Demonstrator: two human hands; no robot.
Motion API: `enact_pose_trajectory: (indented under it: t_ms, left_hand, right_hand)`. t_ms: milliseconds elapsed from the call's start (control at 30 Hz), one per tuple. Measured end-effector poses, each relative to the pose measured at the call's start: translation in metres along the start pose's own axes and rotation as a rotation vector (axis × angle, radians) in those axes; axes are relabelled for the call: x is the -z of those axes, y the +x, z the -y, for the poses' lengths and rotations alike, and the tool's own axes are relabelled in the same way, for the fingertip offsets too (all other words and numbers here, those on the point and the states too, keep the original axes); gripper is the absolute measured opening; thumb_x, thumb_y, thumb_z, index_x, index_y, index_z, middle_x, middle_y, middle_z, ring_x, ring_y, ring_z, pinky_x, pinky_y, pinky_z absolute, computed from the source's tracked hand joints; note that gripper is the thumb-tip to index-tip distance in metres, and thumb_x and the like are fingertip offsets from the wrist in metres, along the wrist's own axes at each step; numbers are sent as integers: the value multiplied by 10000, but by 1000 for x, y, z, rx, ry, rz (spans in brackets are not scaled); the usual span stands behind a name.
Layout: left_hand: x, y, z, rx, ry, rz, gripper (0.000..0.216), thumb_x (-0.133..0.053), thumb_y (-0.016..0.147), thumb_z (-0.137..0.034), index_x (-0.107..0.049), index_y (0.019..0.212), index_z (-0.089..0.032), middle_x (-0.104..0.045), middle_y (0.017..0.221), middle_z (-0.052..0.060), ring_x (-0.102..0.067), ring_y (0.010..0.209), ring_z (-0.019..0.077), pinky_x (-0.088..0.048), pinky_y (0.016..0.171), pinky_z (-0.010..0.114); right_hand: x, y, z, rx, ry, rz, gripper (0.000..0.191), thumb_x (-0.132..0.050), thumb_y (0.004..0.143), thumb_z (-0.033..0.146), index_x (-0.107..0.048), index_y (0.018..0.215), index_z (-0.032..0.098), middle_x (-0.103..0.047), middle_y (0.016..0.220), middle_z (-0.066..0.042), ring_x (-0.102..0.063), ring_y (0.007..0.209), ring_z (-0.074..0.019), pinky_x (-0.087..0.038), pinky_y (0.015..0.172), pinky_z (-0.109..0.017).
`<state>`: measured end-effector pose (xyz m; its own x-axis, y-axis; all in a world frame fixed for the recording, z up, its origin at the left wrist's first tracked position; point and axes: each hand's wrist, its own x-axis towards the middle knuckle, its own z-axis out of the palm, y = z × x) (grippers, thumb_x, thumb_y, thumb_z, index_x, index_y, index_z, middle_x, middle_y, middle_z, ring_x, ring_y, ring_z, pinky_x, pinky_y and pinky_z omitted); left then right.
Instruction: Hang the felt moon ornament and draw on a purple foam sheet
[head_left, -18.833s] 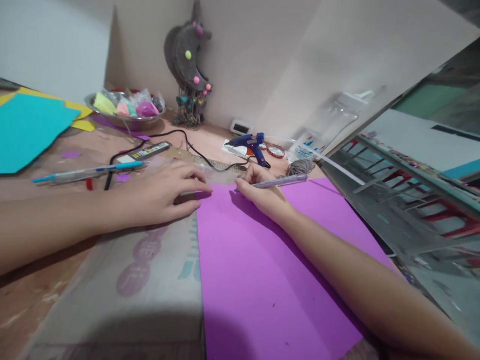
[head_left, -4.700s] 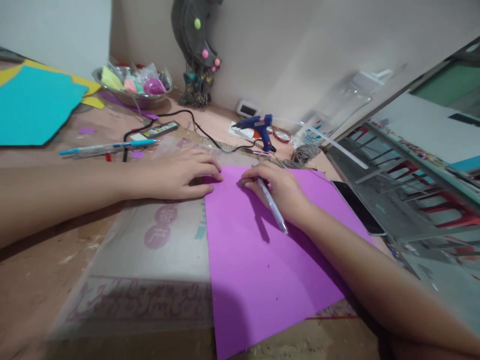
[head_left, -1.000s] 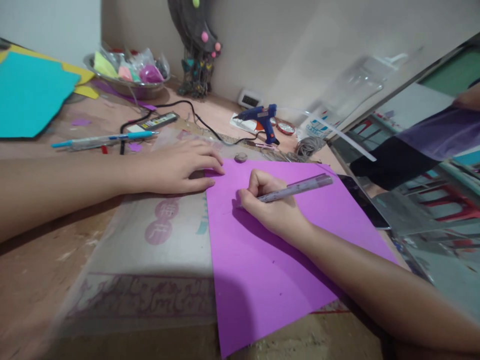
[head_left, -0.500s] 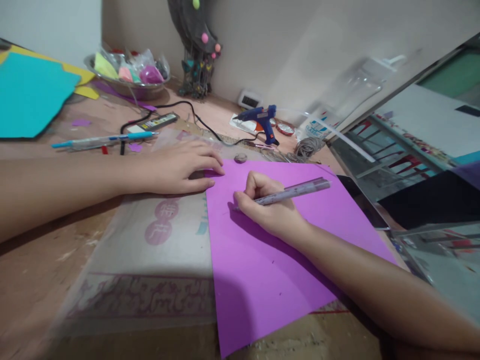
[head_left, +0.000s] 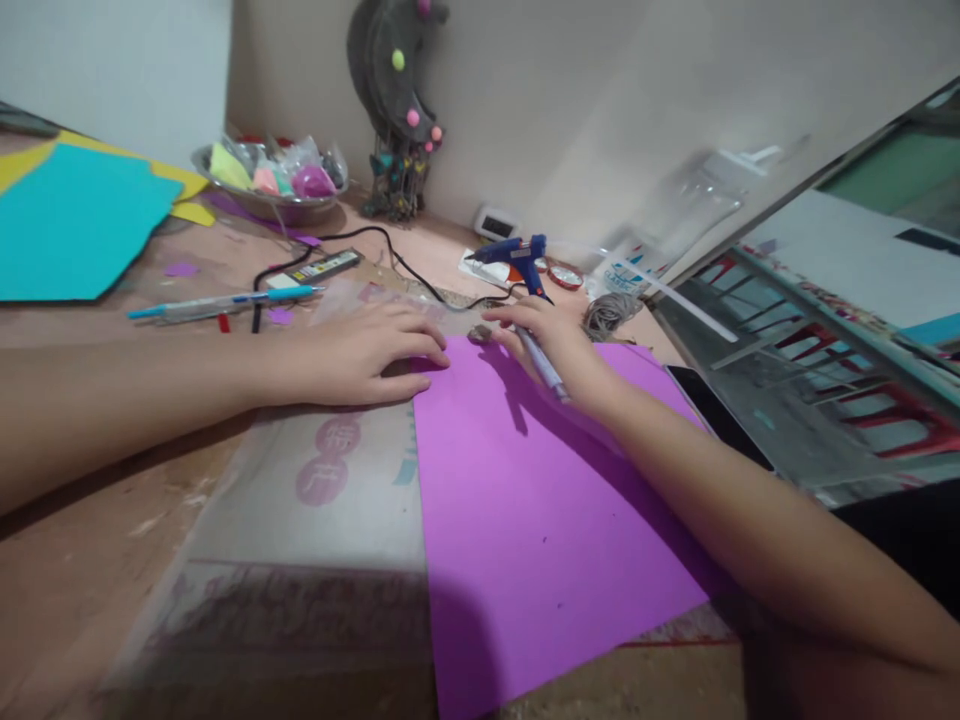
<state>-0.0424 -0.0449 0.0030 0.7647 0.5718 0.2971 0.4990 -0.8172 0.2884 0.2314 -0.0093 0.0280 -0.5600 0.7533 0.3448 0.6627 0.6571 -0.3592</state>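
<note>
A purple sheet of paper lies on a translucent printed plastic sheet. My left hand rests flat with fingers apart, its fingertips on the paper's left edge. My right hand is over the paper's far part, holding a greyish pen tucked against the palm, slanted toward me. Its thumb and index finger stretch toward a small grey-brown lump at the paper's far edge; whether they touch it I cannot tell. Small dark marks show on the paper.
Beyond the paper are a blue glue gun, a coil of grey cord and a black cable. A blue pen and turquoise sheet lie left, near a metal bowl of bags. A dark tablet or phone lies right.
My right hand has moved away from me, from a writing grip to fingers stretched by the lump, with the pen swung back into the palm. My left hand stays at the paper's edge.
</note>
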Motion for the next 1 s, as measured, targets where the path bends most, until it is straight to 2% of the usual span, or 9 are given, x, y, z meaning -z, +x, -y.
enact_pose_trajectory:
  t_ms: [67, 133, 233, 300, 367, 433, 500, 867, 1000]
  left_hand:
    - [0, 0, 0, -1, -4, 2, 347, -509, 1007, -409, -718, 1213, -223, -695, 1302, 85, -577, 1263, 262, -372, 1146, 423]
    - [0, 0, 0, 0, -9, 6, 343, -516, 1006, -405, -719, 1210, -220, -693, 1301, 88, -577, 1261, 262, -372, 1142, 420]
    - [-1, -1, 1, -2, -13, 3, 348, -518, 1009, -400, -716, 1219, -207, -686, 1304, 96, -583, 1248, 264, -377, 1131, 420]
    - [-1, -1, 1, -6, -6, 1, 353, -515, 1012, -395, -715, 1224, -196, -686, 1300, 102, -585, 1244, 270, -378, 1126, 427]
    - [-2, -1, 2, -9, -5, 8, 354, -514, 1012, -393, -715, 1225, -194, -689, 1292, 102, -589, 1237, 269, -384, 1120, 426]
    - [-1, -1, 2, -5, -12, 12, 349, -522, 1007, -401, -719, 1216, -203, -691, 1291, 98, -592, 1232, 264, -389, 1119, 421]
    - [-1, -1, 2, 3, -13, 14, 347, -525, 1003, -408, -720, 1212, -210, -690, 1296, 94, -589, 1239, 263, -386, 1125, 418]
    - [-3, 0, 5, -16, 14, 9, 381, -510, 1011, -447, -716, 1219, -202, -691, 1291, 95, -576, 1246, 273, -374, 1139, 437]
    - [-5, -1, 6, -16, -22, -6, 361, -538, 1001, -452, -722, 1207, -218, -694, 1285, 89, -581, 1243, 269, -381, 1129, 429]
  right_hand:
    - [-9, 9, -8, 9, -18, 39, 261, -598, 958, 337, -781, 1092, 208, -694, 1070, -116, -633, 1012, -273, -467, 935, -423]
    - [-13, 14, -7, 30, -7, 85, 224, -590, 953, 296, -781, 1023, 202, -684, 1039, -91, -631, 1004, -250, -461, 916, -386]
    - [-11, 12, 4, -14, 78, 69, 55, -698, 853, 239, -725, 869, 195, -669, 864, -27, -616, 847, -184, -461, 780, -309]
    - [-3, 3, 16, -87, 186, 81, 83, -749, 791, 223, -686, 835, 192, -653, 764, 7, -583, 717, -152, -442, 671, -279]
    - [8, -11, 32, -115, 314, 190, 85, -729, 829, 251, -693, 872, 188, -685, 781, 1, -605, 697, -149, -462, 661, -279]
    - [19, -26, 46, -51, 407, 365, 117, -728, 867, 291, -721, 928, 191, -738, 886, -33, -673, 797, -176, -513, 738, -304]
    - [25, -38, 55, 17, 400, 441, 113, -695, 920, 292, -740, 975, 204, -756, 957, -51, -697, 880, -188, -528, 814, -323]
    - [-8, -54, 59, 314, 284, 233, 118, -583, 1024, 218, -694, 1044, 186, -709, 983, -60, -669, 939, -156, -535, 858, -281]
    - [6, -53, 65, 407, 160, 326, 197, -512, 1051, 204, -701, 1102, 183, -692, 1059, -81, -666, 955, -164, -542, 861, -292]
